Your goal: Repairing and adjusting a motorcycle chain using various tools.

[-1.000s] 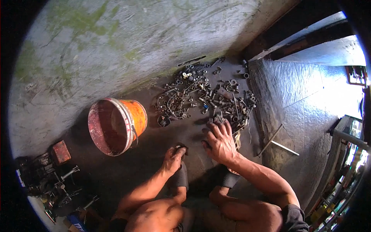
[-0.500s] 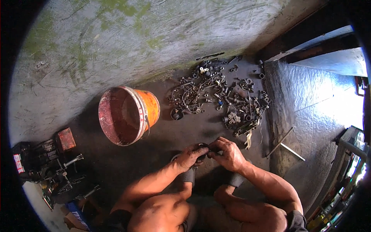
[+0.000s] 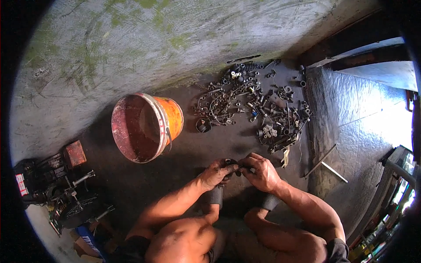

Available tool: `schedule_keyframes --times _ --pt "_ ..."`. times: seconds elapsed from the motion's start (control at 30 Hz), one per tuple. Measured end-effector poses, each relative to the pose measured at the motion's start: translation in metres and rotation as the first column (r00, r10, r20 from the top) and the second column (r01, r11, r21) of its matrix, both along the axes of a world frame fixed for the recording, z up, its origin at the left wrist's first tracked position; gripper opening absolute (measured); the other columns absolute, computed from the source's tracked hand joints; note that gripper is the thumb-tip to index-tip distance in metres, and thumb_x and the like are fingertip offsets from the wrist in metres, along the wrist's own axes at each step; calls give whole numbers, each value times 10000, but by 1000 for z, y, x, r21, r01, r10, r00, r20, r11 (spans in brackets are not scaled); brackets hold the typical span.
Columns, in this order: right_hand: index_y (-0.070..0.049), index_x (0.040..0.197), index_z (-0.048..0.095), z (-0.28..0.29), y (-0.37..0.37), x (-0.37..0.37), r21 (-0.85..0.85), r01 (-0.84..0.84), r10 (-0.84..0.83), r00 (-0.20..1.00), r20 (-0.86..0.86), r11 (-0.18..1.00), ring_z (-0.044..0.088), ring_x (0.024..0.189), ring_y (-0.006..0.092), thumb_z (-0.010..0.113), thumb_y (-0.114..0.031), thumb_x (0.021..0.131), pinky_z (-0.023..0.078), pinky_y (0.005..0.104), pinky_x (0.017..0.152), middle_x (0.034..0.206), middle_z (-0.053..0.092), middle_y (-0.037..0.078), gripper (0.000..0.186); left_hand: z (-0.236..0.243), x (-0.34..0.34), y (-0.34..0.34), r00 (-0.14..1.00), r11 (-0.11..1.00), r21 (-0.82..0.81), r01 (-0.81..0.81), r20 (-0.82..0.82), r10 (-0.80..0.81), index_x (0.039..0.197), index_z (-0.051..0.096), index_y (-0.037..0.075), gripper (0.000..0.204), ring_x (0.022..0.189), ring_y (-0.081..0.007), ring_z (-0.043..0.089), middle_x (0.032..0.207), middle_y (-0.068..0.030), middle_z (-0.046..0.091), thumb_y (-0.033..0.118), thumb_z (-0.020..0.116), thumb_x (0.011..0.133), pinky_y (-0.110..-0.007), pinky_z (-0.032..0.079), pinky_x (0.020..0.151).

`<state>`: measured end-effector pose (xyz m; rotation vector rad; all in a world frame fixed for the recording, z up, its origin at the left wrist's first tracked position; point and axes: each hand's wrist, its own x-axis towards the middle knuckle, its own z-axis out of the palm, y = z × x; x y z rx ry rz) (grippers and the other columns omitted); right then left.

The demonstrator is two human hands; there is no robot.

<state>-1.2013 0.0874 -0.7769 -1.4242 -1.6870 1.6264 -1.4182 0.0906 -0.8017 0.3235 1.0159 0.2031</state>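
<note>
My left hand (image 3: 214,175) is closed around a small dark metal part (image 3: 227,162) with a round, ring-like end, in front of my shins. My right hand (image 3: 262,174) meets it from the right, its thumb and fingers pinched at the part's right end. The fingers and the part's dark colour hide most of its shape, so I cannot tell its exact kind. Just beyond my hands, loose bolts, nuts, springs and other metal pieces (image 3: 267,109) lie spread over the floor. A small round cup (image 3: 203,126) with dark pieces inside stands at their near left edge.
An orange bucket (image 3: 174,118) with a reddish inside stands left of the metal pieces, by the stained wall (image 3: 109,52). A T-shaped metal bar (image 3: 334,172) lies at the right. Far left are a red box (image 3: 75,153) and dark machine parts (image 3: 72,197).
My left hand has turned slightly, and the dark part's round end now shows between its fingers. My right hand stays close against it. The whole view has shifted a little.
</note>
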Motion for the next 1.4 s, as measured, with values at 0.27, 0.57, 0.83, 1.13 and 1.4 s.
schedule_keyframes --times 0.27,0.57,0.83,1.13,1.4 --pt "-13 1025 626 -6 -7 2 35 22 -23 999 32 999 640 845 353 721 -46 774 533 414 734 914 616 151 270 3 3 5 989 986 109 127 -84 -118 974 662 69 210 630 -54 474 794 24 592 270 687 916 -218 378 543" --pt "4 1008 566 -11 -14 -2 138 6 -12 999 45 990 605 865 400 734 -121 782 505 450 723 914 589 174 307 8 2 10 969 929 283 240 -121 -214 971 671 76 211 579 -40 426 669 64 491 267 705 891 -236 352 510" --pt "-25 1068 592 -13 19 20 371 -139 21 952 305 918 559 969 368 742 -196 770 472 456 839 1003 559 161 375 7 -5 8 968 960 199 196 -195 -158 944 668 91 158 579 -57 479 713 39 554 209 724 855 -218 388 516" --pt "-18 1356 493 -33 35 54 253 -96 -137 632 762 963 348 1340 469 709 -353 816 292 541 1110 1510 283 295 671 10 -5 15 981 968 207 143 -159 -111 916 599 84 132 535 -55 459 683 40 509 153 690 850 -230 398 479" --pt "12 1353 498 -41 -1 35 322 -210 -70 733 676 923 339 1344 490 576 -194 869 314 517 1120 1491 334 279 532 5 -5 14 973 948 264 177 -195 -127 913 584 90 134 510 -56 453 700 37 510 141 684 839 -234 395 454"
